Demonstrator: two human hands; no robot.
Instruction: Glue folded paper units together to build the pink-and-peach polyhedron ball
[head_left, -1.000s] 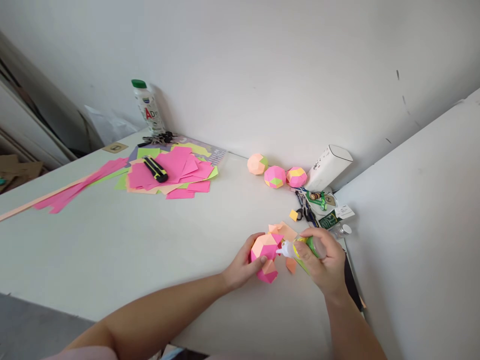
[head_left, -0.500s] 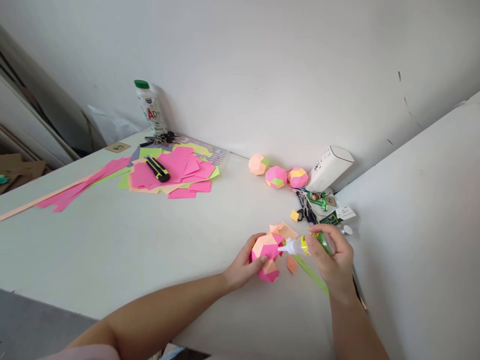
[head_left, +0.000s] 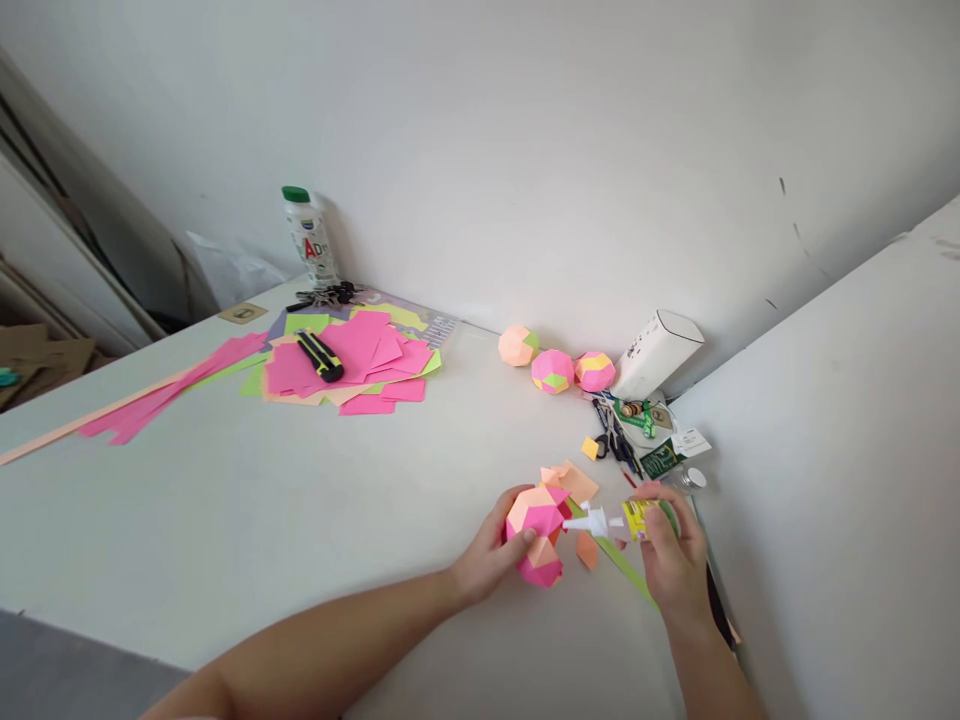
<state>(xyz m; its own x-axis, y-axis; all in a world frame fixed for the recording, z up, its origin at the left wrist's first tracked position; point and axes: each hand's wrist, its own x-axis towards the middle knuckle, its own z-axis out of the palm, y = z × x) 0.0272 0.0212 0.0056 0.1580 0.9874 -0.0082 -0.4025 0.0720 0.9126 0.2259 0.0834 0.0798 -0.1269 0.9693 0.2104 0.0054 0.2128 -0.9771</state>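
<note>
A pink and peach paper ball [head_left: 541, 520], its right side open, is held in my left hand [head_left: 491, 550], with the thumb pressed on its front. My right hand [head_left: 675, 545] is wrapped round a glue bottle [head_left: 636, 521] with a yellow and green label. The bottle lies nearly level, its white nozzle [head_left: 589, 523] pointing left at the ball's open edge; whether it touches cannot be told. Behind the ball lie peach paper pieces [head_left: 580, 484], and another peach piece [head_left: 587, 551] and a green strip [head_left: 626, 566] lie between the hands.
Three finished-looking paper balls [head_left: 553, 371] stand by the wall, beside a white box [head_left: 661, 355]. Scissors [head_left: 619, 440] and small items lie right of them. At left are pink sheets [head_left: 367, 345], a cutter [head_left: 320, 356], long strips [head_left: 172, 390] and a white bottle [head_left: 311, 243].
The view has tilted up slightly, so things appear lower. My right hand has turned the glue bottle a little, and more of its nozzle shows. Both hands keep their hold.
</note>
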